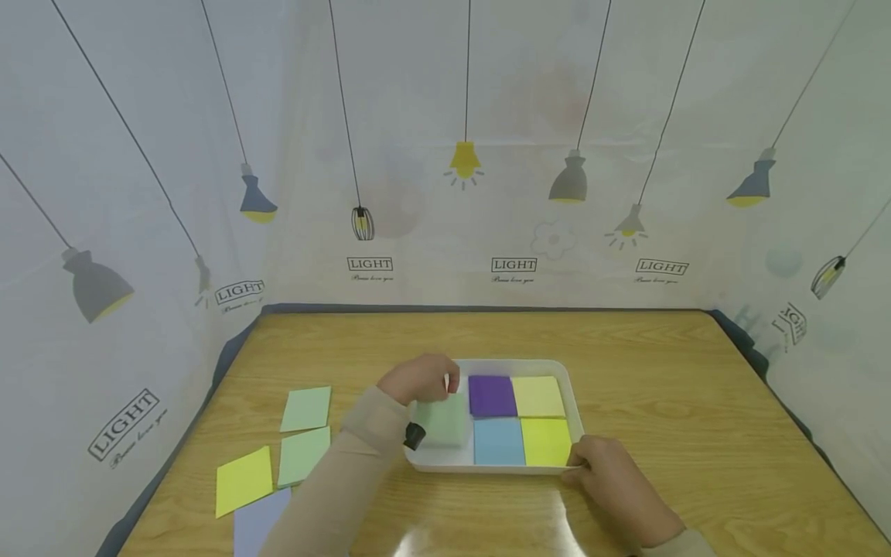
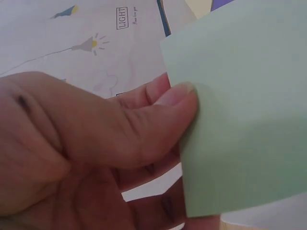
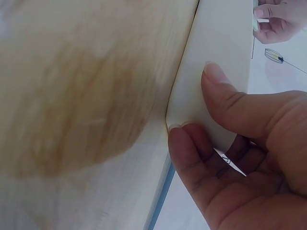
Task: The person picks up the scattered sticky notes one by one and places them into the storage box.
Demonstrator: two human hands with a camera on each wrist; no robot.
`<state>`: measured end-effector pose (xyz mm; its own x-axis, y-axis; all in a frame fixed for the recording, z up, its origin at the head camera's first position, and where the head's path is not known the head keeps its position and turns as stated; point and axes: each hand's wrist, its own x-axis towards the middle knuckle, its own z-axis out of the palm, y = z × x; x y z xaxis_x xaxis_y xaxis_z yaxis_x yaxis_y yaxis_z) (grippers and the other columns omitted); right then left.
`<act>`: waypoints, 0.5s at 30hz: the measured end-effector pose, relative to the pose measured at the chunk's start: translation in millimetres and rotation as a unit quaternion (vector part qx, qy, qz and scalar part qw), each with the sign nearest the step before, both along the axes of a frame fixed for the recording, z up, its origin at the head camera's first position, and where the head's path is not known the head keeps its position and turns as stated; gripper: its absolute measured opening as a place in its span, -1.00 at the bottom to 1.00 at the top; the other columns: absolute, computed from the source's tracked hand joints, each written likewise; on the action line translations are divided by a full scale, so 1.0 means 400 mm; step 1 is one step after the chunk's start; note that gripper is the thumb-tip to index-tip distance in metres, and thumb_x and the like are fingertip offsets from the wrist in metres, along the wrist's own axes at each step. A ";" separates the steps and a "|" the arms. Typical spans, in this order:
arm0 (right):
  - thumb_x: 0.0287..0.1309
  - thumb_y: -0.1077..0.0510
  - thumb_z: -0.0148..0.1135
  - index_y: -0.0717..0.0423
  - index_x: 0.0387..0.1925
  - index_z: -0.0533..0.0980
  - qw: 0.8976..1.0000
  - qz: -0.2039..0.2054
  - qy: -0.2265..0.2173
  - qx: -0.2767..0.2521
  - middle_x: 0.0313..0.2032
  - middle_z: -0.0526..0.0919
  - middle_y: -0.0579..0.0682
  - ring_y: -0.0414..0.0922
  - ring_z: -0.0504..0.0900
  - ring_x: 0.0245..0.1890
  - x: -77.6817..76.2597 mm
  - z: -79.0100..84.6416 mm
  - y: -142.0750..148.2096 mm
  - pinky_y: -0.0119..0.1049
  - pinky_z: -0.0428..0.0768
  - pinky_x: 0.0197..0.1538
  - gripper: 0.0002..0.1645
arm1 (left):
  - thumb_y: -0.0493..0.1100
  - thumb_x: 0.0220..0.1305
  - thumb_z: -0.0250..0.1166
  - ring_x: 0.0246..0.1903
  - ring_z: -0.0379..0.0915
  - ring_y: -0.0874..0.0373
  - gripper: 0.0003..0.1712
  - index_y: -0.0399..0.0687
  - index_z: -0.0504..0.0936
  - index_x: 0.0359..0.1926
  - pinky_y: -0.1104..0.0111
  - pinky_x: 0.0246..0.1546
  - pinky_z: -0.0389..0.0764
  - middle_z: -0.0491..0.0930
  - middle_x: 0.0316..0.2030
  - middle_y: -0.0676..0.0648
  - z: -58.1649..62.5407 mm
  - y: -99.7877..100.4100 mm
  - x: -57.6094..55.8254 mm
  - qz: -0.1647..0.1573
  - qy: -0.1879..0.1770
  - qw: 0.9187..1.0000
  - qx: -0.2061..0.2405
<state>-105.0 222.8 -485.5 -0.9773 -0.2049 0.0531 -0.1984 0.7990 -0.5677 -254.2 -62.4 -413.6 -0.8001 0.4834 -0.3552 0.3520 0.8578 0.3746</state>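
Observation:
Between thumb and fingers, my left hand (image 1: 422,377) pinches a light green sticky note (image 2: 240,105) by its edge, over the left part of a white tray (image 1: 487,469). Purple (image 1: 492,395), pale yellow (image 1: 539,397), blue (image 1: 499,442) and bright yellow (image 1: 546,442) sticky notes lie in two rows on the tray's right side. At the tray's near right corner, my right hand (image 1: 609,468) grips the rim, with the thumb on the outer wall in the right wrist view. Whether the green note touches the tray floor I cannot tell.
Left of the tray, two light green notes (image 1: 305,408), a yellow note (image 1: 244,481) and a lilac note (image 1: 259,520) lie on the wooden table (image 1: 647,371). My left sleeve partly covers the lilac one. A lamp-patterned curtain (image 1: 431,286) encloses the table's back and sides.

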 end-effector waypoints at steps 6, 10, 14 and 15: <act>-0.02 0.24 0.51 0.03 -0.58 0.63 1.000 -0.005 0.006 0.008 -0.53 0.58 -0.19 -0.34 0.46 -0.49 -0.004 -0.007 0.001 -0.46 0.51 -0.41 -0.82 | -0.38 0.28 0.28 -0.35 0.41 0.14 -0.77 0.09 0.59 -0.36 0.33 -0.37 0.43 0.57 -0.33 0.00 -0.021 0.003 0.001 -0.007 -0.003 1.000 -0.016; -0.04 0.23 0.53 0.02 -0.58 0.63 1.000 -0.006 0.015 0.015 -0.54 0.57 -0.19 -0.35 0.45 -0.49 -0.006 -0.011 0.003 -0.46 0.50 -0.40 -0.82 | -0.38 0.26 0.31 -0.35 0.40 0.15 -0.76 0.09 0.59 -0.39 0.35 -0.40 0.41 0.56 -0.32 0.04 -0.028 0.005 0.004 -0.018 0.006 1.000 -0.020; -0.04 0.23 0.53 0.02 -0.58 0.63 1.000 -0.007 0.015 0.014 -0.54 0.57 -0.19 -0.34 0.45 -0.49 -0.006 -0.012 0.004 -0.46 0.50 -0.41 -0.82 | -0.40 0.24 0.31 -0.33 0.38 0.15 -0.75 0.08 0.60 -0.40 0.38 -0.43 0.41 0.55 -0.27 0.06 -0.034 0.010 0.006 -0.031 0.018 0.999 -0.034; -0.04 0.23 0.53 0.01 -0.58 0.63 1.000 -0.007 0.015 0.014 -0.54 0.57 -0.19 -0.34 0.45 -0.49 -0.006 -0.012 0.003 -0.45 0.50 -0.41 -0.82 | -0.41 0.23 0.31 -0.33 0.38 0.15 -0.75 0.08 0.60 -0.40 0.38 -0.43 0.41 0.55 -0.27 0.06 -0.035 0.012 0.007 -0.033 0.021 0.999 -0.037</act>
<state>-107.5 224.2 -490.3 -0.9782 -0.1932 0.0767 -0.2036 0.8170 -0.5395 -251.4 -57.6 -427.6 -0.7818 0.5097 -0.3592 0.4232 0.8568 0.2946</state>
